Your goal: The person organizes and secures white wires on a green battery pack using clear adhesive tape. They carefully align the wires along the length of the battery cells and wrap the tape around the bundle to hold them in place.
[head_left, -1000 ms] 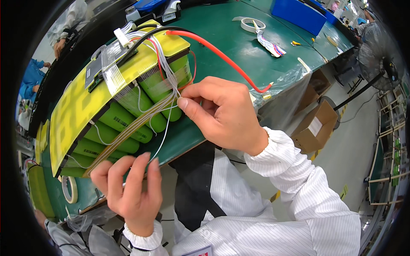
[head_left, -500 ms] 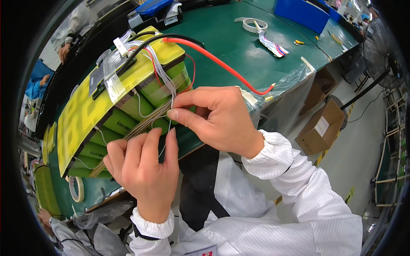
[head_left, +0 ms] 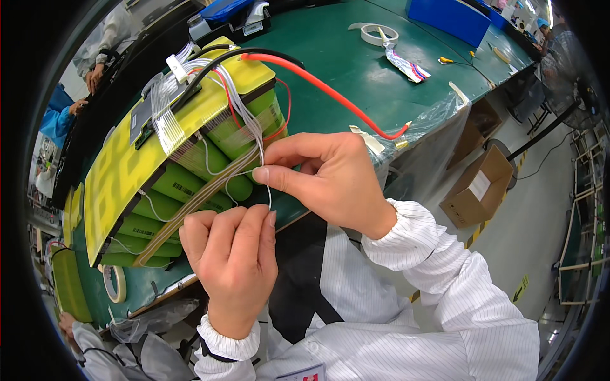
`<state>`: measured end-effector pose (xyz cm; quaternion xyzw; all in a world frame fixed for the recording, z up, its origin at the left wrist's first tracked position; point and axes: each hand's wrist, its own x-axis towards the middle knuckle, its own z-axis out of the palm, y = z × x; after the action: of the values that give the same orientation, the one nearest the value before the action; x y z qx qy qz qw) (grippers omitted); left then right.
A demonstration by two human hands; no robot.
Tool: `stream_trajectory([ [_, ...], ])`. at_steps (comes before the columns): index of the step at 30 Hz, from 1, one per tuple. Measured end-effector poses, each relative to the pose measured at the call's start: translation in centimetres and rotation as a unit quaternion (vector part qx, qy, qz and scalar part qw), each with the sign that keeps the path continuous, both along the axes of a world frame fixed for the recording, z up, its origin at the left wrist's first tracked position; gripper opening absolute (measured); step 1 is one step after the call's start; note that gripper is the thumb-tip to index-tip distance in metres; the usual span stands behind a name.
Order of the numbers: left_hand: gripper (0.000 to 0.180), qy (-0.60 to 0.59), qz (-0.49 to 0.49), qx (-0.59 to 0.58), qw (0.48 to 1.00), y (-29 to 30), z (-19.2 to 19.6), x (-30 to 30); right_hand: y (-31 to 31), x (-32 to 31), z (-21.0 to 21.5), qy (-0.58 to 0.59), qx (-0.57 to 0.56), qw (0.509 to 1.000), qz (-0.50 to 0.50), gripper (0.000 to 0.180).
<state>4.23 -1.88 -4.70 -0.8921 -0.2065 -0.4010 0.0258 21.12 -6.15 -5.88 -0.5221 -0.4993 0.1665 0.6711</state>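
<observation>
A battery pack [head_left: 176, 185] of green cylindrical cells with yellow panels stands on the bench to the left. Along its front runs a flat tan strip [head_left: 198, 200], and a bundle of thin white wires [head_left: 244, 115] comes down from a taped circuit board [head_left: 145, 115] on top. My right hand [head_left: 333, 181] pinches white wire at the pack's near right corner, thumb against forefinger. Below it my left hand [head_left: 234, 263] has closed its fingertips on a thin white wire [head_left: 269, 198], which is stretched between the two hands. The wire's end is hidden in the left fingers.
A thick red cable [head_left: 330, 89] and a black cable [head_left: 270, 51] arch from the pack over the green bench [head_left: 318, 38]. Tape rolls [head_left: 114, 284] and a blue bin [head_left: 448, 22] sit on it. Right of the bench are a cardboard box [head_left: 478, 190] and a fan [head_left: 575, 95].
My left hand has moved right and slightly down, away from the cells, pulling the white wire straighter. My right hand has shifted slightly right, still pinching.
</observation>
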Motion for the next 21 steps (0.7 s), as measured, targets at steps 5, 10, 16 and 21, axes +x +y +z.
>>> stream_trajectory([
  [5,0.018,0.006,-0.008,-0.003,1.0,0.1,0.0,-0.1,-0.7,-0.3,1.6,0.231,-0.106,0.96,0.12,0.018],
  [10,0.018,0.009,-0.015,-0.003,1.0,0.3,0.0,-0.2,-0.8,-0.1,1.1,0.303,-0.115,0.936,0.138,0.02],
  [16,0.021,-0.043,0.0,-0.004,0.999,0.7,0.7,0.4,-0.9,-0.5,1.7,0.298,-0.139,0.937,0.119,0.027],
  [21,0.024,0.001,0.054,0.044,0.998,1.3,1.7,1.5,-1.2,-0.9,1.5,0.306,-0.12,0.939,0.1,0.032],
])
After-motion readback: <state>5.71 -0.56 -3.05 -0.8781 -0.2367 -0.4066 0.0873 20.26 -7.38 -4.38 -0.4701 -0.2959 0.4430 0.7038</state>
